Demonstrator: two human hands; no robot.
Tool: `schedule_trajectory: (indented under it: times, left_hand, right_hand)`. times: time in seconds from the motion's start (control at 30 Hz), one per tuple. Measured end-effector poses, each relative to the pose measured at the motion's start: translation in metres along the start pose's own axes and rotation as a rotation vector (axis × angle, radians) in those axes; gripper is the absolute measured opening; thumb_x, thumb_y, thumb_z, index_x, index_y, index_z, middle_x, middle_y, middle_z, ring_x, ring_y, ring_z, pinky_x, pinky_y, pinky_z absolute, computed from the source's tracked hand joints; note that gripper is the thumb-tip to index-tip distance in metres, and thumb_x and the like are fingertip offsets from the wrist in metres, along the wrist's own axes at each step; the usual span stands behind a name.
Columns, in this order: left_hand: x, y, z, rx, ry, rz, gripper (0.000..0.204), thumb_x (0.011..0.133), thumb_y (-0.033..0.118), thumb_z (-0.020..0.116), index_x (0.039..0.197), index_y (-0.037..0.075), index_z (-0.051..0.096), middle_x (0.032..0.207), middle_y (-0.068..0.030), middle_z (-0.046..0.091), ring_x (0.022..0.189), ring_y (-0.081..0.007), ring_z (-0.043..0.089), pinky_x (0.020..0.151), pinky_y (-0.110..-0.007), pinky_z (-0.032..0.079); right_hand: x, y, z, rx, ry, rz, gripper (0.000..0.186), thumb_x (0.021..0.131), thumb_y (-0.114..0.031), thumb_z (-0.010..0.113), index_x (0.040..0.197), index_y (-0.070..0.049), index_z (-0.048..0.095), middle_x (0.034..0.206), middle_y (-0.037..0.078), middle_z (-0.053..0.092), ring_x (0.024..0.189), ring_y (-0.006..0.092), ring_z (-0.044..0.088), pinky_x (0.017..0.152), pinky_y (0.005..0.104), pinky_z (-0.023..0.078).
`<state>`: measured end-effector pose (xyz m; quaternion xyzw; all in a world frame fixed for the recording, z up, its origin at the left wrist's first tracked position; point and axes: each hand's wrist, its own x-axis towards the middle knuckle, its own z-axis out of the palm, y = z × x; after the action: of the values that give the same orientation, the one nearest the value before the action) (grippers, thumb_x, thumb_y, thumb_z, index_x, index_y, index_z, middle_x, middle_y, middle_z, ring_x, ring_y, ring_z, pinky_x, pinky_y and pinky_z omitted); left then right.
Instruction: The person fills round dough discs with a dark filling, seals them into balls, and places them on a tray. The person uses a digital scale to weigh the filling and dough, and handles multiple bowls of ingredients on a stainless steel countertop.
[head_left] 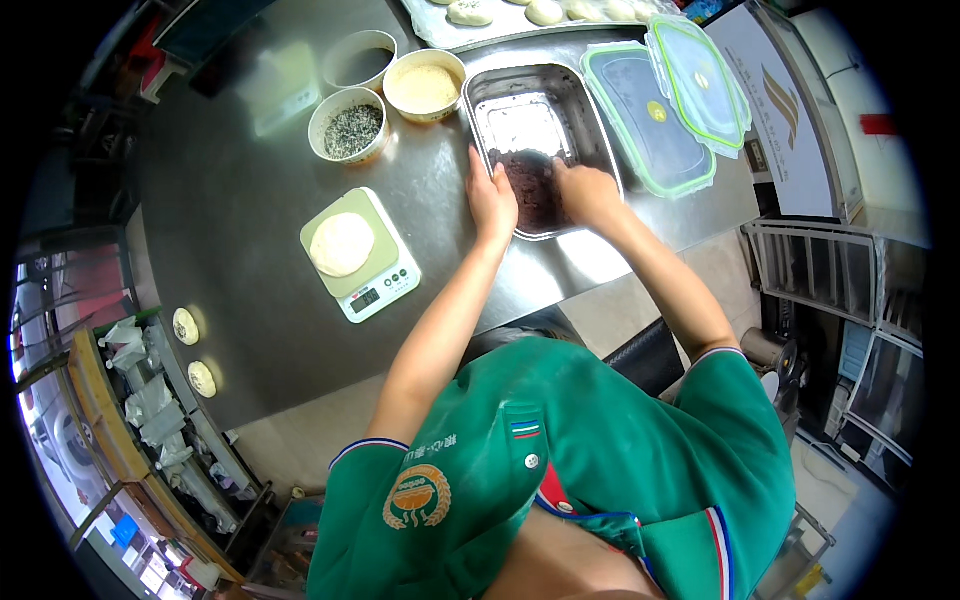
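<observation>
A deep rectangular steel pan (611, 150) stands on the table in front of me, with dark red-brown paste (535, 195) gathered at its near end. My left hand (492, 205) grips the pan's left wall, its thumb over the rim. Inside the right part of the pan, my right hand (590, 194) is closed at the paste; what its fingers hold is hidden. To the left, a round of pale dough (343, 244) rests on a light green and white digital scale (385, 296).
Bowls of black-and-white seeds (350, 128), yellowish crumbs (425, 86) and dark liquid (360, 64) stand left of the pan. Clear green-rimmed lids (655, 150) lie to its right. A tray (450, 38) of dough pieces is behind. Two small buns (186, 326) sit near the left edge.
</observation>
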<state>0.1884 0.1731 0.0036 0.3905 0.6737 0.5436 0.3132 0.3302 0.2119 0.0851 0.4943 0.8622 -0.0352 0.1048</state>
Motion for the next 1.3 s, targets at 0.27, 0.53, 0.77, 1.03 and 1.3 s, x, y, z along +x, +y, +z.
schedule_trajectory:
  times: [0.27,0.53,0.77,1.03,1.3]
  left_hand:
    - [-0.001,0.004,0.005,-0.025,0.006,0.021,0.050,0.094,0.010,0.051,0.139,-0.008,0.038,0.120,-0.0310,0.057,0.110,-0.0435,0.056,0.097,-0.044,0.043]
    - [-0.002,0.006,-0.002,-0.045,0.002,-0.076,0.049,0.094,0.010,0.052,0.138,-0.008,0.040,0.114,-0.0305,0.060,0.106,-0.0412,0.059,0.093,-0.043,0.045]
    - [-0.002,0.009,0.004,-0.036,-0.025,-0.026,0.050,0.094,0.010,0.050,0.139,-0.009,0.038,0.119,-0.0301,0.059,0.109,-0.0414,0.058,0.095,-0.042,0.044]
    - [0.000,0.015,-0.003,-0.081,-0.016,-0.034,0.048,0.093,0.006,0.050,0.138,-0.008,0.039,0.116,-0.0281,0.061,0.106,-0.0385,0.061,0.092,-0.042,0.046]
    - [-0.002,0.002,0.005,0.014,0.041,-0.063,0.053,0.090,0.009,0.055,0.139,-0.004,0.040,0.116,-0.0278,0.056,0.107,-0.0428,0.055,0.095,-0.046,0.044]
  right_hand:
    - [0.064,0.022,0.010,0.019,0.444,-0.145,0.033,0.083,-0.006,0.052,0.114,0.002,0.061,0.063,0.014,0.065,0.057,0.0289,0.066,0.050,0.0409,0.051]
    - [-0.050,0.027,-0.004,-0.171,0.210,-0.408,0.048,0.079,-0.007,0.055,0.126,-0.001,0.053,0.063,0.007,0.061,0.051,0.0232,0.063,0.047,0.0344,0.050]
    - [-0.006,0.036,0.018,-0.238,0.245,-0.249,0.050,0.083,-0.008,0.055,0.132,-0.002,0.050,0.067,0.006,0.063,0.052,0.0192,0.062,0.045,0.0332,0.049]
    - [-0.058,0.036,0.000,-0.199,0.267,-0.322,0.060,0.079,-0.004,0.055,0.138,-0.001,0.047,0.064,0.006,0.055,0.051,0.0198,0.059,0.044,0.0326,0.048]
    - [-0.071,-0.016,-0.001,-0.137,0.228,-0.175,0.049,0.077,-0.004,0.055,0.125,0.006,0.055,0.060,0.006,0.060,0.049,0.0228,0.062,0.045,0.0336,0.050]
